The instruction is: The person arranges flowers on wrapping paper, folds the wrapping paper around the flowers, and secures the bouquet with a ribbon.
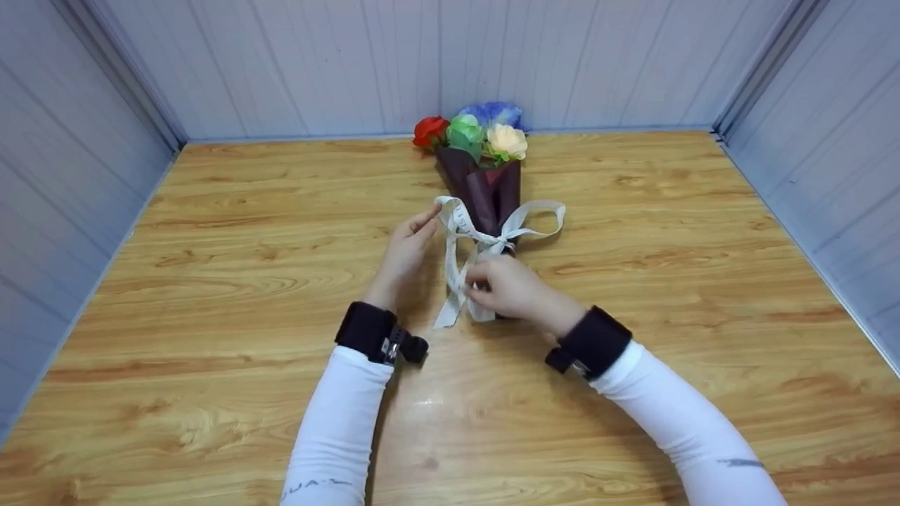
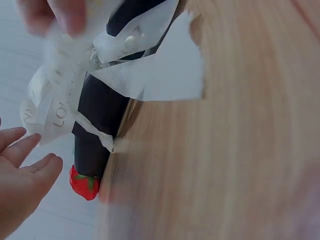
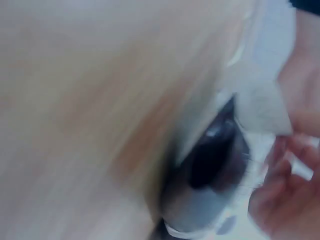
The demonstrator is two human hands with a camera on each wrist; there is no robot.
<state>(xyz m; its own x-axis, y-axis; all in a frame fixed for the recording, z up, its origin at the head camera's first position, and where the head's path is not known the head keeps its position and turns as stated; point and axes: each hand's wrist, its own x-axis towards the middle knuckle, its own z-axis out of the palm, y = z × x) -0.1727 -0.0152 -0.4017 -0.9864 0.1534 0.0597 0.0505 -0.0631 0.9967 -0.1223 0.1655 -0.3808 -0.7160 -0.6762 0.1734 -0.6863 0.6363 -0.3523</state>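
Note:
On the table lies a bouquet wrapped in dark paper (image 1: pixel 481 193), tied with a white ribbon bow (image 1: pixel 496 242). Its blooms include a red flower (image 1: pixel 430 131), a green one (image 1: pixel 465 132), a cream one (image 1: pixel 508 142) and a blue one (image 1: pixel 496 112). At the bow's left loop is my left hand (image 1: pixel 406 249), its fingers (image 2: pixel 21 150) fairly straight with the tips at the loop's edge. Over the lower wrapping, my right hand (image 1: pixel 517 288) curls its fingers and pinches the ribbon's hanging part. Blur hides the exact grip in the right wrist view.
The wood-grain tabletop (image 1: pixel 246 281) carries the bouquet near its far edge. A pale panelled wall (image 1: pixel 316 70) stands behind it, with side walls at left and right. Black camera bands (image 1: pixel 594 342) sit on both wrists.

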